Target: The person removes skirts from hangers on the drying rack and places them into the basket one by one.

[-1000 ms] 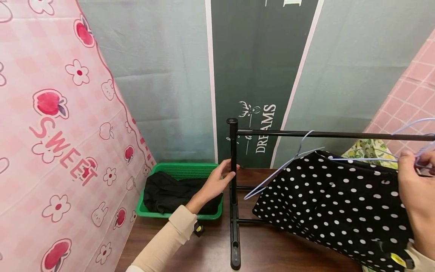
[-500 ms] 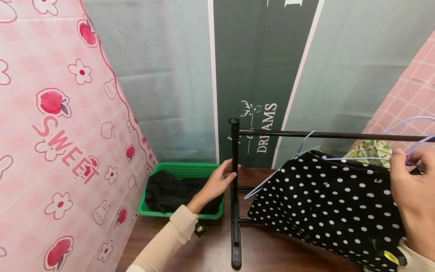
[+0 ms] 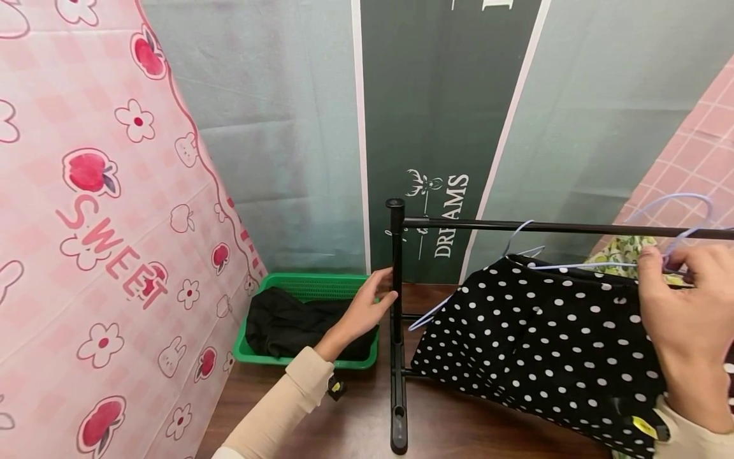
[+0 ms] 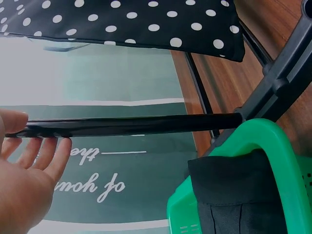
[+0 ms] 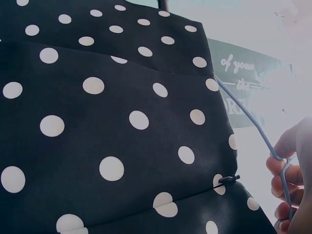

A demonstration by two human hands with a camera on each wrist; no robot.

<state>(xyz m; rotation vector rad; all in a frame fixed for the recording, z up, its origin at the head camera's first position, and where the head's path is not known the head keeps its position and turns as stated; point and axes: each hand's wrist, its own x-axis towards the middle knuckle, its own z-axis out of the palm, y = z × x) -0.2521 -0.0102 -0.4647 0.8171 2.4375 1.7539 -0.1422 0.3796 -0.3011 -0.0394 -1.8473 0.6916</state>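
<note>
My left hand (image 3: 369,303) holds the black upright post (image 3: 397,255) of a garment rack, thumb on one side and fingers on the other. A light purple hanger (image 3: 579,264) is pinched at its neck by my right hand (image 3: 688,299), its hook near the rack's rail (image 3: 550,226). From this hanger droops a black skirt-like garment (image 3: 550,338) with white polka dots. Its small zip pull (image 5: 228,179) shows in the right wrist view. Another purple hanger (image 3: 427,319) hooks over the rail, partly hidden behind the dotted fabric.
A green basket (image 3: 252,360) with folded black cloth (image 3: 287,325) stands left of the rack on the brown wooden table (image 3: 321,421). Lemon-print fabric (image 3: 622,250) shows behind the right end. A pink curtain (image 3: 115,223) borders the left side.
My right hand has shifted left along the rail, bringing the hanger and dotted garment with it. The held hanger's hook shows more fully now. The left hand stays on the post.
</note>
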